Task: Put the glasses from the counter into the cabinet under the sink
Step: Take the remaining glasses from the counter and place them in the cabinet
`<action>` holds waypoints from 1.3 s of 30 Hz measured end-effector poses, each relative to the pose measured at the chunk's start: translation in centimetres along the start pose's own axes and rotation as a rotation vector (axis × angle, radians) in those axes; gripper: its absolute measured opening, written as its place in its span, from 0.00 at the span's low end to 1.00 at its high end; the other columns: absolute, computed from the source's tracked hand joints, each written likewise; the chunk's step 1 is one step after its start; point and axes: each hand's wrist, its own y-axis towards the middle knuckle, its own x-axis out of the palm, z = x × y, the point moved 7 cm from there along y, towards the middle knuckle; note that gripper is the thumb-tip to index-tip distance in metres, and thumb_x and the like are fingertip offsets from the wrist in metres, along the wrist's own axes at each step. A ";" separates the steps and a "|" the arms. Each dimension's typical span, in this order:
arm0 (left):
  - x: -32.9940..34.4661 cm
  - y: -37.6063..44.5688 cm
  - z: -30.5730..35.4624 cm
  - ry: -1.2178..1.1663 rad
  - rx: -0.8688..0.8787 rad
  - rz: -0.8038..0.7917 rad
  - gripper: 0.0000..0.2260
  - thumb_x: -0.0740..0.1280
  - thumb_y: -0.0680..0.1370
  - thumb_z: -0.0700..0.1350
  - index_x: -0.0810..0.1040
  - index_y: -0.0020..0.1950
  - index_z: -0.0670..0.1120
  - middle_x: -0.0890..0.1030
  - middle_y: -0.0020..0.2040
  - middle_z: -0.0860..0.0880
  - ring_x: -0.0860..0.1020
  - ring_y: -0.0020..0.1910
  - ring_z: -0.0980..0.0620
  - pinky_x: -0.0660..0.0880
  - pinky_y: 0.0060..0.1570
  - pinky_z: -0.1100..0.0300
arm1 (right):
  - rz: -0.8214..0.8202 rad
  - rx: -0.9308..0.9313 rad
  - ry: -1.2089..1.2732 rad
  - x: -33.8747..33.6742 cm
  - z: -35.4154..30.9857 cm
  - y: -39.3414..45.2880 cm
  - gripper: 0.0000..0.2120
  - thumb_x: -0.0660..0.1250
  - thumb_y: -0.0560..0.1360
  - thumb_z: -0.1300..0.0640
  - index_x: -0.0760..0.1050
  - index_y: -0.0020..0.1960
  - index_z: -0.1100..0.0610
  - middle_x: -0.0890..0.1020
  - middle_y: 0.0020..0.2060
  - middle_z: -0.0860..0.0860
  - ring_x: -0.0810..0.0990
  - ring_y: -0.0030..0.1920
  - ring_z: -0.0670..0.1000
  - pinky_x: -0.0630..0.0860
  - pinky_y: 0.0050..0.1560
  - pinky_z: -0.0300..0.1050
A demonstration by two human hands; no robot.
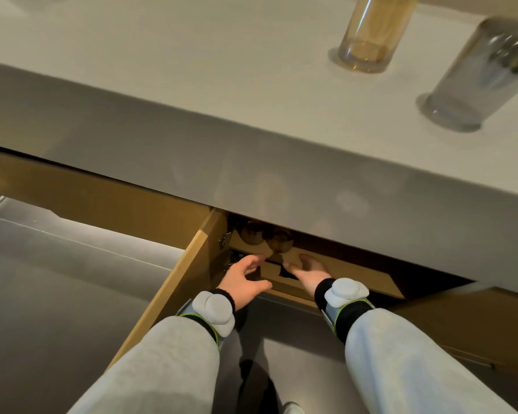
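Observation:
Two glasses stand on the pale counter [192,85] at the upper right: an amber one [371,31] and a clear grey one [475,76]. Below the counter edge the cabinet is open, and two glasses [265,239] stand on its wooden shelf [356,274], partly hidden by the counter. My left hand [244,279] and my right hand [308,270] reach into the opening just in front of those glasses, fingers spread and relaxed, holding nothing.
The left cabinet door [174,282] stands swung out toward me on its hinges. A second door [475,327] is at the right. Grey floor [57,294] lies below, and my shoes show at the bottom edge.

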 end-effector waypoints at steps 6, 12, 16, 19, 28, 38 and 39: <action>-2.1 -6.5 7.2 0.020 0.023 -0.010 0.25 0.71 0.74 0.40 0.70 0.69 0.49 0.72 0.69 0.50 0.67 0.70 0.51 0.65 0.67 0.53 | -0.043 -0.056 0.008 -2.1 -4.3 -8.2 0.27 0.69 0.74 0.49 0.69 0.68 0.58 0.73 0.68 0.56 0.71 0.68 0.54 0.65 0.67 0.45; -4.1 -11.5 13.5 0.016 0.070 -0.056 0.23 0.70 0.74 0.39 0.71 0.68 0.49 0.73 0.67 0.50 0.68 0.68 0.53 0.66 0.64 0.57 | -0.152 -0.113 0.040 -2.7 -9.6 -14.5 0.23 0.69 0.74 0.51 0.71 0.66 0.58 0.74 0.66 0.54 0.72 0.66 0.51 0.66 0.63 0.41; -6.2 -14.8 18.4 0.017 0.136 -0.068 0.22 0.71 0.73 0.39 0.73 0.65 0.49 0.76 0.63 0.50 0.73 0.64 0.53 0.69 0.64 0.57 | -0.173 -0.187 0.039 -3.7 -14.1 -18.9 0.22 0.68 0.75 0.52 0.71 0.66 0.58 0.75 0.65 0.55 0.74 0.65 0.51 0.69 0.63 0.42; -7.9 -15.8 21.6 0.027 0.178 -0.060 0.21 0.71 0.73 0.39 0.74 0.65 0.49 0.77 0.62 0.49 0.74 0.63 0.52 0.69 0.63 0.59 | -0.189 -0.225 0.040 -4.4 -17.1 -20.8 0.22 0.65 0.77 0.54 0.69 0.69 0.59 0.75 0.65 0.55 0.74 0.64 0.52 0.72 0.61 0.45; -11.8 -19.1 31.3 0.051 0.310 -0.039 0.21 0.73 0.72 0.45 0.74 0.64 0.51 0.77 0.62 0.52 0.72 0.65 0.55 0.66 0.61 0.61 | -0.103 -0.418 0.005 -10.4 -25.9 -26.1 0.23 0.66 0.76 0.55 0.69 0.69 0.59 0.74 0.66 0.55 0.73 0.66 0.52 0.67 0.64 0.39; -12.6 -16.2 40.3 0.101 0.407 0.005 0.23 0.73 0.72 0.43 0.73 0.66 0.49 0.75 0.64 0.51 0.70 0.65 0.55 0.65 0.61 0.61 | 0.009 -0.537 0.102 -19.0 -33.4 -25.1 0.25 0.70 0.73 0.56 0.70 0.68 0.59 0.75 0.66 0.55 0.72 0.67 0.50 0.66 0.64 0.38; -12.8 -15.8 40.9 0.107 0.408 0.003 0.24 0.73 0.72 0.44 0.73 0.66 0.49 0.75 0.65 0.51 0.70 0.66 0.55 0.65 0.60 0.61 | 0.012 -0.545 0.094 -19.6 -34.0 -25.0 0.26 0.71 0.73 0.56 0.70 0.68 0.59 0.75 0.66 0.55 0.72 0.67 0.50 0.66 0.64 0.38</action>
